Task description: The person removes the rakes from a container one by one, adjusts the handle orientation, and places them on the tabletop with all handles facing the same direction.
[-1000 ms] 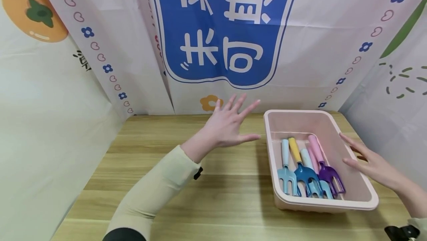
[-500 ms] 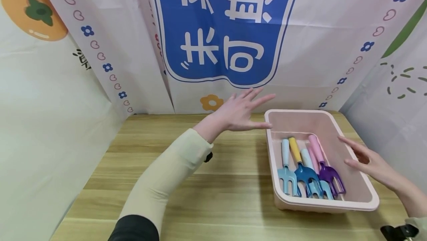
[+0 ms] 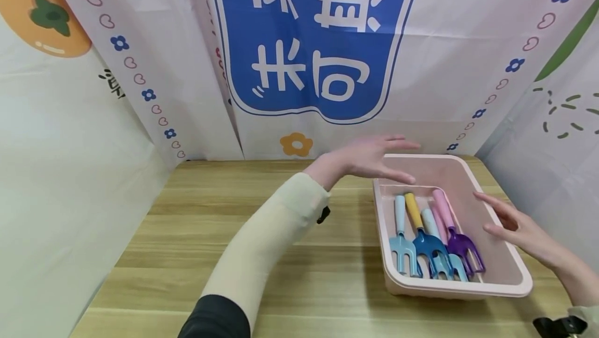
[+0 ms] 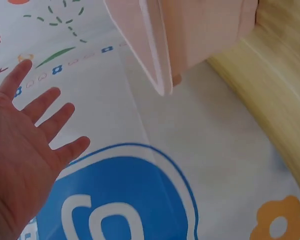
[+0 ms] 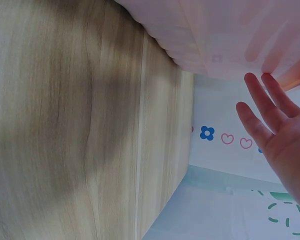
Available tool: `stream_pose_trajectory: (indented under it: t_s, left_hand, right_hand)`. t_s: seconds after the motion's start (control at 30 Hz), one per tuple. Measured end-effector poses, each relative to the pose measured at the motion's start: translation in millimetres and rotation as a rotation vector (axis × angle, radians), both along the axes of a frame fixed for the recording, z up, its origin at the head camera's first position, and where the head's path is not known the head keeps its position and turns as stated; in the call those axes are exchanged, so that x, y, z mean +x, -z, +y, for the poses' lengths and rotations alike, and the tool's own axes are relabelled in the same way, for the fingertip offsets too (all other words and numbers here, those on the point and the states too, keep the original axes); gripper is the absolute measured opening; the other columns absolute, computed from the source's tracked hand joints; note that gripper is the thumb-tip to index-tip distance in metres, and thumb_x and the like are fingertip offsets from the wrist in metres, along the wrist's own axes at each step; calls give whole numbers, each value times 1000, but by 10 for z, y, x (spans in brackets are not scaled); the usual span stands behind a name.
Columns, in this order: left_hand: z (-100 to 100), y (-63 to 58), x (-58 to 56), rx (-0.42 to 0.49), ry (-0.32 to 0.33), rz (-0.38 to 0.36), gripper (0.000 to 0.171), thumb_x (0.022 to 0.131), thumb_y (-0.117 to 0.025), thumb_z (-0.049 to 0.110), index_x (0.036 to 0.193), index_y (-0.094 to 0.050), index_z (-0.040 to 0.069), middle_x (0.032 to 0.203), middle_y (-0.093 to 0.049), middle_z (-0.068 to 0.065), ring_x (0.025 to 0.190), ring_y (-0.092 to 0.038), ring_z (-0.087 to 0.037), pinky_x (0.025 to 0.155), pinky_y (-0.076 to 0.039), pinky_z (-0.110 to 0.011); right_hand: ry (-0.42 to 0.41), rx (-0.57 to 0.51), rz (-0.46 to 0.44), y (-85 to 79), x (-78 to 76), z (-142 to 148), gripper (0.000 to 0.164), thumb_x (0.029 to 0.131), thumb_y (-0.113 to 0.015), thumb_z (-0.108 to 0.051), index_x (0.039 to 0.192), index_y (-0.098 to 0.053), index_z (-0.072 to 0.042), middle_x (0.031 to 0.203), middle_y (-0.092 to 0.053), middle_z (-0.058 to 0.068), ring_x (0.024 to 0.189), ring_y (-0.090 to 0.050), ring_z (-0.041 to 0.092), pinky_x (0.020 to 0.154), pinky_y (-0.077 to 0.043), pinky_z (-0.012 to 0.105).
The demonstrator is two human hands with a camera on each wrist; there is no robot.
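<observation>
In the head view a pale pink plastic bin (image 3: 496,287) stands at the right of the table. Several small garden hand forks lie inside, handles pointing away: a light blue one (image 3: 402,247), a blue one with a yellow handle (image 3: 426,242) and a purple one with a pink handle (image 3: 460,244); more lie partly hidden beneath. My left hand (image 3: 369,157) hovers over the bin's far left corner, fingers extended, holding nothing. My right hand (image 3: 524,229) is at the right rim, with the thumb over the inside; the right wrist view shows straight fingertips (image 5: 251,77) against the outer wall.
The wooden table (image 3: 196,239) reaches back to a white printed cloth (image 3: 421,93) with a blue sign, hung upright behind it. Similar cloth (image 3: 70,171) covers the left and right sides, and the right one stands close to the bin.
My left hand has moved right, from beside the bin to over its far left corner. The right hand has shifted only slightly at the rim. The bin and forks stay put.
</observation>
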State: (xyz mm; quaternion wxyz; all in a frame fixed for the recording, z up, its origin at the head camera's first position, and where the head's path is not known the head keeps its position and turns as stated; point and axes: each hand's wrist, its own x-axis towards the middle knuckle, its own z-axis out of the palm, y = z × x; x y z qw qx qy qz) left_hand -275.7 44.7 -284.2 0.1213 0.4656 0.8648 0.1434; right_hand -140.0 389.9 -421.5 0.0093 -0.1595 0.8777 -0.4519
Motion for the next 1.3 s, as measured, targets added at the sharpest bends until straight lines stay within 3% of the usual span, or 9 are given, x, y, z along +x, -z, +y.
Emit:
stream_pose_trajectory:
  t_s: [0.27, 0.5, 0.7, 0.87, 1.03, 1.17, 1.3]
  left_hand:
    - [340, 335, -12, -17, -31, -168, 72, 80, -61, 70, 142, -45, 38, 148, -37, 15, 135, -32, -5, 109, -30, -32]
    - [501, 556, -38, -22, 8, -193, 64, 77, -71, 63, 128, -61, 25, 127, -55, 11, 111, -48, -3, 91, -40, -19]
    - [643, 660, -24, -62, 17, -242, 54, 77, -74, 59, 114, -66, 21, 108, -59, 9, 97, -50, -5, 80, -43, -20]
    - [775, 750, 56, -153, -61, -318, 46, 75, -76, 58, 103, -63, 23, 99, -59, 9, 95, -50, -6, 78, -44, -23]
    - [894, 834, 118, -278, -113, -283, 48, 72, -75, 63, 97, -65, 23, 95, -63, 8, 90, -54, -6, 76, -45, -22]
    - [944, 901, 136, -284, -191, -392, 61, 72, -77, 60, 119, -58, 27, 103, -61, 8, 95, -52, -8, 85, -47, -26]
    - [968, 951, 142, -309, -249, -491, 64, 72, -78, 59, 121, -58, 23, 106, -62, 5, 99, -54, -10, 88, -47, -26]
  right_hand:
    - [-10, -36, -20, 8, 23, 17, 68, 97, -52, 1, 155, -23, -18, 131, -33, -31, 107, -48, -12, 70, -54, 27]
    - [-41, -62, -16, -3, 42, 14, 68, 97, -49, 3, 156, -21, -16, 135, -31, -31, 110, -46, -12, 72, -54, 26]
    - [-49, -67, -11, -16, 41, 10, 68, 97, -49, 4, 156, -21, -16, 135, -33, -31, 111, -46, -12, 73, -54, 26]
    - [-57, -89, -28, -13, 34, 5, 67, 97, -48, 4, 156, -20, -15, 134, -35, -31, 110, -48, -10, 72, -55, 29]
    - [-66, -107, -32, -9, 21, 5, 67, 98, -47, 4, 156, -20, -15, 136, -33, -31, 110, -48, -9, 71, -55, 30]
    - [-71, -110, -29, -14, 11, 5, 67, 97, -47, 5, 155, -21, -14, 136, -34, -30, 111, -48, -9, 72, -55, 29]
    - [-73, -102, -29, -16, -7, 6, 66, 97, -48, 4, 155, -21, -14, 135, -35, -30, 112, -48, -9, 74, -54, 28]
